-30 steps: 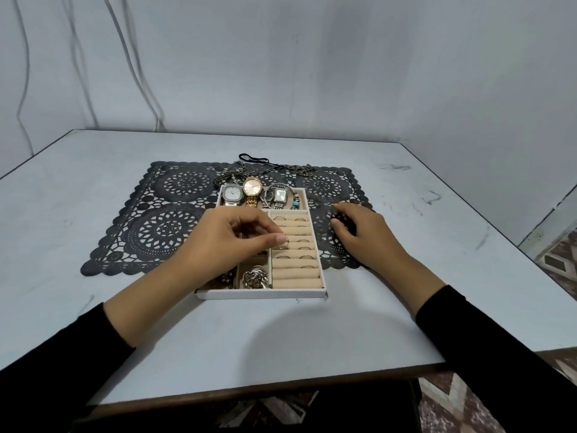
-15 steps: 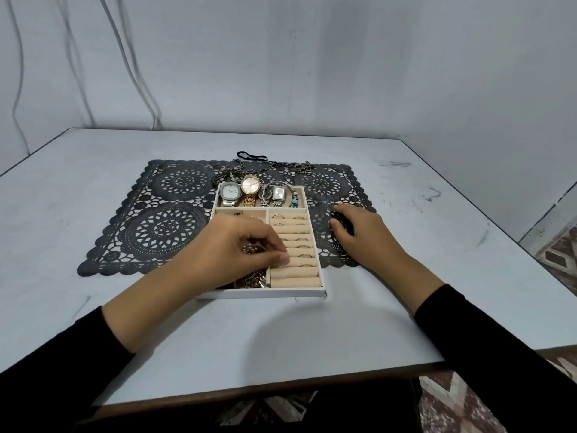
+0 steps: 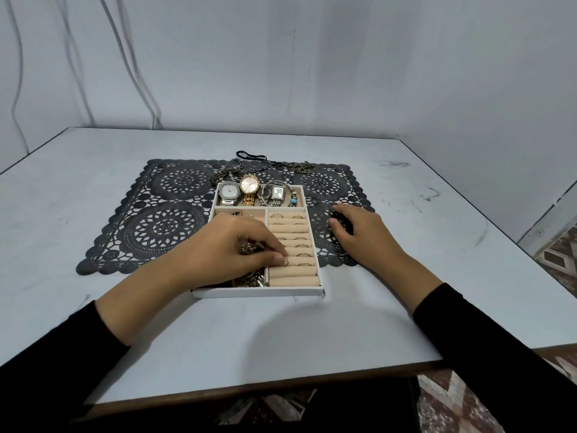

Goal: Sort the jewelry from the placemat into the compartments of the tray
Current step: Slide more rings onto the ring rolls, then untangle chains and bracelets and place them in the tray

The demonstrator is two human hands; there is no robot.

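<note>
My left hand (image 3: 224, 248) is over the white tray with soft tan pockets (image 3: 259, 292). Its fingers are curled. The thumb and first finger meet tip to tip on the tan ring rolls (image 3: 293, 228), close to the near end of the row. A thin gold ring (image 3: 304, 255) sits in a slot near those tips. I cannot tell if I am pinching a ring or only pressing on the roll. Little shiny bits (image 3: 248, 248) show under my curled fingers. I cannot tell if they are in my hand or in the pocket below.

My right hand (image 3: 362, 235) rests on the black lacy placemat (image 3: 162, 226), just right of the tray. Its fingers are bent, tips down, around a dark round patch (image 3: 342, 226). I cannot tell if that patch is a thing I hold or just the mat.

A silver watch (image 3: 229, 191), a gold watch (image 3: 249, 185) and a small square watch (image 3: 277, 192) lie in the long far pocket. A heap of shiny jewelry (image 3: 253, 279) fills the near left pocket. Metal chains (image 3: 229, 175) lie on the placemat just behind the tray's far rim.

The tray's far part sits on the placemat and its near end sits on the pale grey table (image 3: 281, 339). A wide strip of table top runs from the tray's near rim to the table's near edge. More table top lies right of my right hand, out to the right edge. Left of the tray, the mat runs out to its wavy edge.
</note>
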